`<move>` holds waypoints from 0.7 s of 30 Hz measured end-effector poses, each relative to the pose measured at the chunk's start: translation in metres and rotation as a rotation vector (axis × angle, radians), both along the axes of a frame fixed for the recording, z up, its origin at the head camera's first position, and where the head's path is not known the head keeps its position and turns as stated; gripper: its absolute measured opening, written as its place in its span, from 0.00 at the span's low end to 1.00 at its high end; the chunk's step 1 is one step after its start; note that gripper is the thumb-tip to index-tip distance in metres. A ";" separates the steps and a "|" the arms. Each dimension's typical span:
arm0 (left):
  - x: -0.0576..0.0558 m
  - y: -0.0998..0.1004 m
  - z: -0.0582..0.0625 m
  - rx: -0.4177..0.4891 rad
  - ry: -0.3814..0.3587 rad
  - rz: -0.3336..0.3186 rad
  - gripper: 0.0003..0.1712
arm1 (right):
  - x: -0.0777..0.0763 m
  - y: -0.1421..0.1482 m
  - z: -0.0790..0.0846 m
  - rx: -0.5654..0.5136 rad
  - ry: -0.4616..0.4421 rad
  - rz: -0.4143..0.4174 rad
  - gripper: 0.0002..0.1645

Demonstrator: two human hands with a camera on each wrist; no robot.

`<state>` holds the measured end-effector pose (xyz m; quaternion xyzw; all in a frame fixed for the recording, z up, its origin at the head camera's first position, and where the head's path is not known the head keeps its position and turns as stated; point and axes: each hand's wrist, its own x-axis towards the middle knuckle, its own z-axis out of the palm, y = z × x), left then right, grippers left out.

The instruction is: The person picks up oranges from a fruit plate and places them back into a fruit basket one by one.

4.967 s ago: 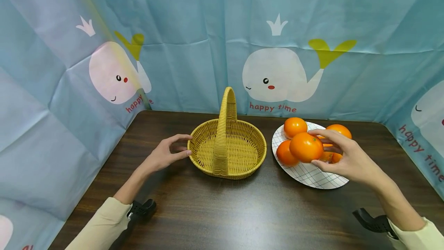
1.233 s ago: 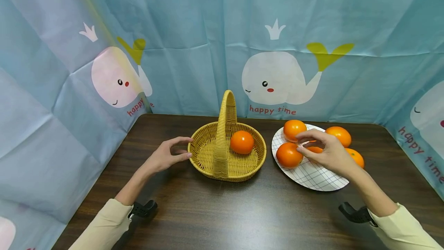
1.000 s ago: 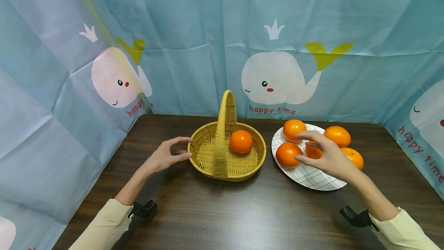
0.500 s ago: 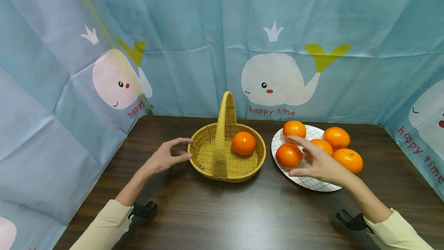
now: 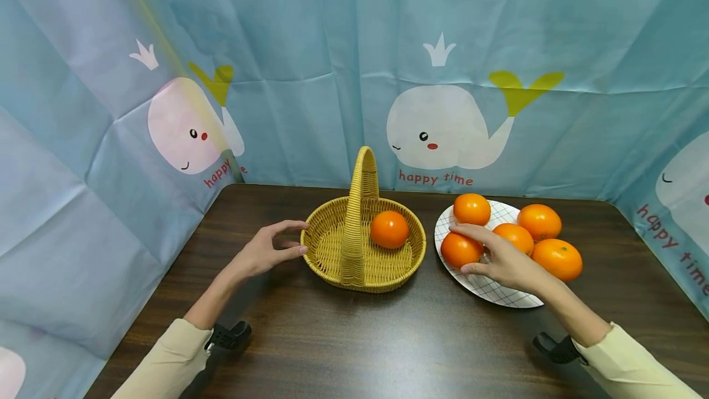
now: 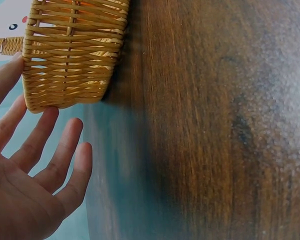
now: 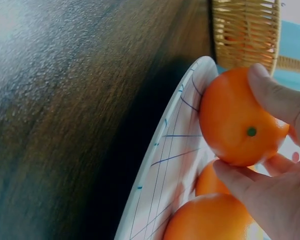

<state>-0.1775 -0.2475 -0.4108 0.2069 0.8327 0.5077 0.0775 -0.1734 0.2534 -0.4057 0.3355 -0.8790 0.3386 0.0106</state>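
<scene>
My left hand (image 5: pixel 260 252) is beside the yellow wicker basket (image 5: pixel 382 286), with relaxed, spread fingers and its fingertips at the rim. In the left wrist view, fingertips (image 6: pixel 50 114) touch the basket's end wall. One orange (image 5: pixel 389 229) lies in the basket, right of the handle. Over the white plate (image 5: pixel 501 297) with its grid pattern, my right hand (image 5: pixel 506 263) grips the front-left orange (image 5: pixel 458 251) between thumb and fingers. Seen from the right wrist, that orange (image 7: pixel 235 122) shows a green stem spot and sits close over the plate's raised rim.
Several more oranges share the plate: one at the back left (image 5: pixel 472 209), one in the middle (image 5: pixel 514 237), and two on the right, including a front-right one (image 5: pixel 558 258). The basket's arched handle (image 5: pixel 353 226) stands upright. A blue whale-print curtain (image 5: pixel 310 116) hangs behind the dark wooden table (image 5: pixel 354 350).
The orange my right hand held five seconds ago now lies in the basket. That hand has since moved left over the plate and closed round the front-left orange. The left hand stays put.
</scene>
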 end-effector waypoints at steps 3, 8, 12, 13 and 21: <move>0.000 0.000 0.000 0.002 -0.001 -0.001 0.30 | -0.001 -0.001 0.000 -0.004 0.008 0.005 0.49; 0.000 0.000 -0.001 0.004 -0.017 0.004 0.30 | 0.000 0.002 -0.002 -0.011 -0.016 -0.016 0.48; 0.000 0.000 -0.002 0.002 -0.019 0.004 0.30 | 0.002 0.004 -0.004 -0.044 -0.055 -0.025 0.47; 0.000 0.000 -0.002 0.003 -0.016 0.003 0.30 | 0.003 0.005 -0.003 -0.057 -0.067 -0.024 0.46; 0.001 0.000 0.000 -0.003 -0.015 0.011 0.30 | 0.003 0.007 0.003 -0.118 -0.084 -0.048 0.46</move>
